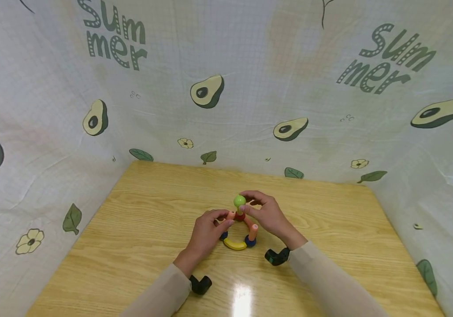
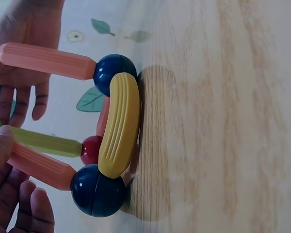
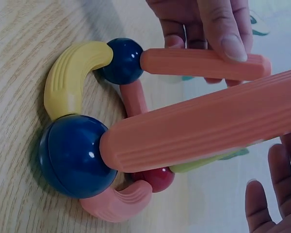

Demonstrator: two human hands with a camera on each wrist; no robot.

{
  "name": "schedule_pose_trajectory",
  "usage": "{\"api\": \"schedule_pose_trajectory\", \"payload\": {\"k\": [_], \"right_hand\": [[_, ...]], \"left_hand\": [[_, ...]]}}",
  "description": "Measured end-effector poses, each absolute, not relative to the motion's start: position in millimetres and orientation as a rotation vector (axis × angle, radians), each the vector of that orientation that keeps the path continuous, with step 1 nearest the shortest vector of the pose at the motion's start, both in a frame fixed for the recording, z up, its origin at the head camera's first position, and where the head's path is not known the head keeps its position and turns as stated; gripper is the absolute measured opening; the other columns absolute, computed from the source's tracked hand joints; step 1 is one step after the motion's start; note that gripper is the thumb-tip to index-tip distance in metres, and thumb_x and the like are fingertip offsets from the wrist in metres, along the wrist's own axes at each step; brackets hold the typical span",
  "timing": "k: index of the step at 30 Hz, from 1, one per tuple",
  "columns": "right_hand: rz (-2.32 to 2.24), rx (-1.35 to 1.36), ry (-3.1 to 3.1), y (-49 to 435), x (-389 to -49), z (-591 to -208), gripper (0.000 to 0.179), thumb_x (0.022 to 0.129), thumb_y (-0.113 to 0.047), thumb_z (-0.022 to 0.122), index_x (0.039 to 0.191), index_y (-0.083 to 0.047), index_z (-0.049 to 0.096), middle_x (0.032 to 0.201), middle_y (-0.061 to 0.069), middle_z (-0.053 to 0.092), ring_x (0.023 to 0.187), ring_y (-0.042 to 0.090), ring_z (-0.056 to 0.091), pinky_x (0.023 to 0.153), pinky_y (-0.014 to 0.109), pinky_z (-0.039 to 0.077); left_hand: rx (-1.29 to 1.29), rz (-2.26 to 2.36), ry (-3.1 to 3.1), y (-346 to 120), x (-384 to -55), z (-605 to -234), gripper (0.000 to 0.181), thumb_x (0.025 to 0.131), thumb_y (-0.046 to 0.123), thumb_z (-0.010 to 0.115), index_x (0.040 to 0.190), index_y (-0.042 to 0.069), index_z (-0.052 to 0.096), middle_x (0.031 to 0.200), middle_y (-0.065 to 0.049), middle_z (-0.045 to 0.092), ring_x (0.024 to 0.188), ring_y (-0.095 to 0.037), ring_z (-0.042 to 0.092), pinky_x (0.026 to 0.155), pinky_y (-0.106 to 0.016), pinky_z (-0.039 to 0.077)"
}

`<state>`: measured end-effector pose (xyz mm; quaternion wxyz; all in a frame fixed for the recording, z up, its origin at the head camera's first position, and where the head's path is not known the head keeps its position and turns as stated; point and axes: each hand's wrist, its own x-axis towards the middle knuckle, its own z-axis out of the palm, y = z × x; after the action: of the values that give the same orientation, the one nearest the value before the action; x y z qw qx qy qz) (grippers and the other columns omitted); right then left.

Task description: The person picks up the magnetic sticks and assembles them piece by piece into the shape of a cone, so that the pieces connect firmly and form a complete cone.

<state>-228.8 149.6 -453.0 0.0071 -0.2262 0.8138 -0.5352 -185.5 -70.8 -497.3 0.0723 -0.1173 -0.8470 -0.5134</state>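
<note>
A ring of building pieces lies on the table: a yellow curved stick [image 1: 235,245] in front, blue balls [image 2: 98,190] at its ends, pink curved sticks [image 3: 117,205] running back to a red ball [image 3: 157,179]. An orange stick stands on each blue ball. My left hand [image 1: 208,229] pinches the left orange stick [image 3: 203,64] near its top. The right orange stick [image 1: 253,232] stands free of both hands. From the red ball rises a green stick [image 2: 48,141], topped by a green ball [image 1: 239,201]. My right hand [image 1: 266,213] holds this ball between thumb and fingers.
Wood-grain table [image 1: 151,211] surrounds the ring. A white printed cloth [image 1: 242,110] hangs behind and along both sides. Black wrist devices [image 1: 277,256] sit at both forearms, low over the tabletop.
</note>
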Motion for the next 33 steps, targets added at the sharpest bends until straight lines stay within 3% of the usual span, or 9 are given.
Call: {"api": "schedule_pose_trajectory", "payload": {"k": [9,20,33], "right_hand": [[-1.632,-0.735,2.521,147.6,-227.0,-451.3,0.040,0.099,-0.021,0.077,0.137,-0.011,0.069,0.125,0.004,0.072,0.118,0.031,0.064,0.106,0.060,0.046],[-1.612,-0.754,2.499,147.5,-226.3,-452.3,0.044,0.098,-0.021,0.077,0.138,-0.005,0.067,0.131,0.006,0.070,0.120,0.028,0.062,0.108,0.065,0.043],[-1.610,-0.750,2.513,146.7,-226.9,-454.0,0.035,0.099,-0.023,0.077,0.133,-0.017,0.072,0.127,0.003,0.072,0.117,0.023,0.063,0.107,0.064,0.044]], "left_hand": [[-0.339,-1.535,-2.563,-68.8,-187.8,-496.1,0.029,0.097,0.033,0.077,0.122,0.018,0.078,0.107,0.004,0.073,0.096,-0.012,0.064,0.080,-0.025,0.056],[-0.337,-1.536,-2.541,-69.1,-189.2,-497.8,0.030,0.097,0.033,0.078,0.121,0.016,0.078,0.104,0.002,0.073,0.092,-0.013,0.063,0.077,-0.025,0.055],[-0.331,-1.519,-2.556,-69.1,-189.2,-496.8,0.029,0.097,0.032,0.078,0.121,0.015,0.079,0.104,0.001,0.073,0.089,-0.012,0.063,0.076,-0.025,0.055]]}}
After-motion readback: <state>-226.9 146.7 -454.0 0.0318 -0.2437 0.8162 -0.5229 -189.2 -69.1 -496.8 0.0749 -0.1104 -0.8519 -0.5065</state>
